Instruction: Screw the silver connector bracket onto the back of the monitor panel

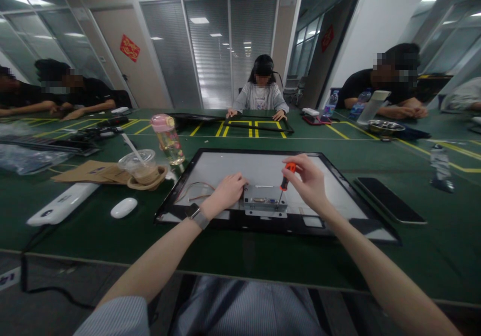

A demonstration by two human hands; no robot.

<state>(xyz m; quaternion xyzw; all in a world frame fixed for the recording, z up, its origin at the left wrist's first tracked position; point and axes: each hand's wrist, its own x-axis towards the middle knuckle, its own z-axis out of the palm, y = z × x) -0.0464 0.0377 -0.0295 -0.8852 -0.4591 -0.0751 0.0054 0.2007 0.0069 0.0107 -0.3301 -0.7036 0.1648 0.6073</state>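
A flat display panel [221, 163] with a pale back and black frame lies on the table before me. Near its front edge sits a small metal box [265, 206] with a row of connector ports. My right hand [310, 178] is closed around the orange-and-black handle of a screwdriver [287, 176]. Its shaft points down, and the tip meets the right part of the box. At the box's left end, my left hand [230, 188] grips it with bent fingers; the thumb is hidden. Thin cables [197, 189] lie on the panel, left of that hand.
Left of the panel are a pink-lidded bottle [169, 140], a plastic cup [141, 163], a white mouse-shaped case [124, 207] and a white corded device [63, 203]. A black phone [389, 199] lies to the right. Across the table, a person handles a black frame [259, 127]; others sit at both sides.
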